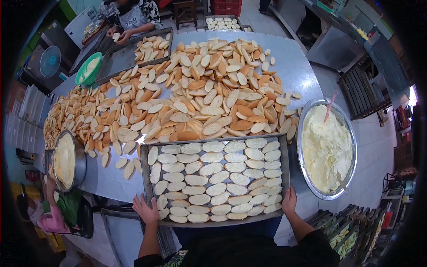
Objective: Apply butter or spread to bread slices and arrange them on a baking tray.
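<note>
A dark metal baking tray (283, 164) lies on the table edge in front of me, filled with rows of pale, spread-covered bread slices (215, 178). My left hand (146, 209) grips the tray's near left corner. My right hand (289, 201) grips its near right corner. Beyond the tray a big heap of plain halved bread slices (195, 98) covers the steel table (289, 66).
A large steel bowl of pale cream (327, 149) with a pink-handled utensil stands right of the tray. A second cream bowl (66, 160) sits left, by a seated person in pink. A person at the far end works over another tray (129, 53) beside a green bowl (87, 69). Racks stand right.
</note>
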`<move>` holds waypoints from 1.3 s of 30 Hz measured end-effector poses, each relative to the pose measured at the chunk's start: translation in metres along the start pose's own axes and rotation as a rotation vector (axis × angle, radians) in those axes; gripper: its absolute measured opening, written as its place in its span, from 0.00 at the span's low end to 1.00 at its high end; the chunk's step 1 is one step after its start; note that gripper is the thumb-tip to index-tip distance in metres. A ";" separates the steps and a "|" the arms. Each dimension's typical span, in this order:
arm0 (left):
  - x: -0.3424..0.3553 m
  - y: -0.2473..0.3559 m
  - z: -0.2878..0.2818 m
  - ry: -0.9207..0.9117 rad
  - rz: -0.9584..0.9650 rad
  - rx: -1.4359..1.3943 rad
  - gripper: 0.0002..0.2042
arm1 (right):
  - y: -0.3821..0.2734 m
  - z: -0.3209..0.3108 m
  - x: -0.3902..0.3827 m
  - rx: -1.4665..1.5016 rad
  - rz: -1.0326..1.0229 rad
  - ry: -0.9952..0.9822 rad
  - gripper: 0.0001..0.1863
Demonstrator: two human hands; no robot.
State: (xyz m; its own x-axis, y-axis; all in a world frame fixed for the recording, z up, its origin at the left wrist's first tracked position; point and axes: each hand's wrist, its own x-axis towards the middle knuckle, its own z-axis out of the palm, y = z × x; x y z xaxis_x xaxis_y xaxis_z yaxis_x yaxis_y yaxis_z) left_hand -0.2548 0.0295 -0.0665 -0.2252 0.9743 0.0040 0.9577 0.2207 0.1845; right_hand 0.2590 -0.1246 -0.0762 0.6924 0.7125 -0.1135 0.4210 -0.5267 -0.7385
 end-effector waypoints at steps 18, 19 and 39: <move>0.007 -0.001 -0.004 -0.073 0.070 -0.053 0.21 | -0.012 -0.006 0.003 0.023 0.017 -0.040 0.17; 0.009 0.002 -0.005 -0.053 0.092 -0.069 0.21 | -0.017 -0.006 0.004 0.034 -0.003 -0.031 0.17; -0.001 0.006 -0.009 -0.043 0.084 -0.251 0.14 | 0.012 -0.007 0.002 0.044 -0.040 0.060 0.17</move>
State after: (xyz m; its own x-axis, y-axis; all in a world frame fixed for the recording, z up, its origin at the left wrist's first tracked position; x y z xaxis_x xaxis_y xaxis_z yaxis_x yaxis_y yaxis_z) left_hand -0.2505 0.0290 -0.0569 -0.1343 0.9909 -0.0116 0.8971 0.1265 0.4233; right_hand 0.2696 -0.1324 -0.0804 0.7101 0.7028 -0.0437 0.4242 -0.4765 -0.7700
